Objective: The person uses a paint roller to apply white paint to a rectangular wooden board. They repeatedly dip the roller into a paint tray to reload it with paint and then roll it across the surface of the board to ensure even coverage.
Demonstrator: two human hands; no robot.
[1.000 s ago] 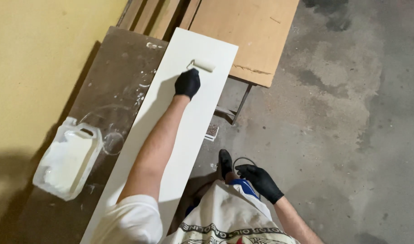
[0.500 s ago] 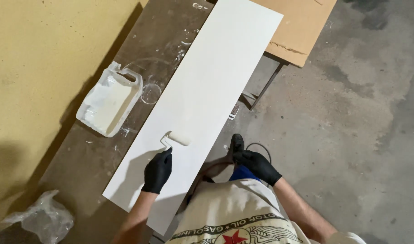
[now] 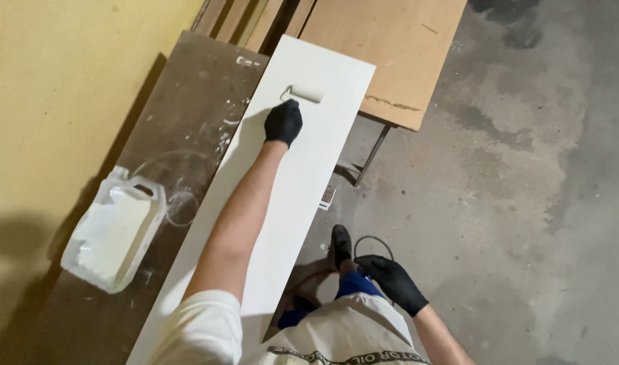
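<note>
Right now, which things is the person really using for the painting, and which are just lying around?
In use:
- left hand, gloved, gripping the paint roller
- long white board under the roller
- cut-open white jug beside the board, on the dark worktop

Lying about:
- brown boards past the far end
- loop of cable on the floor
- right hand, holding nothing
</note>
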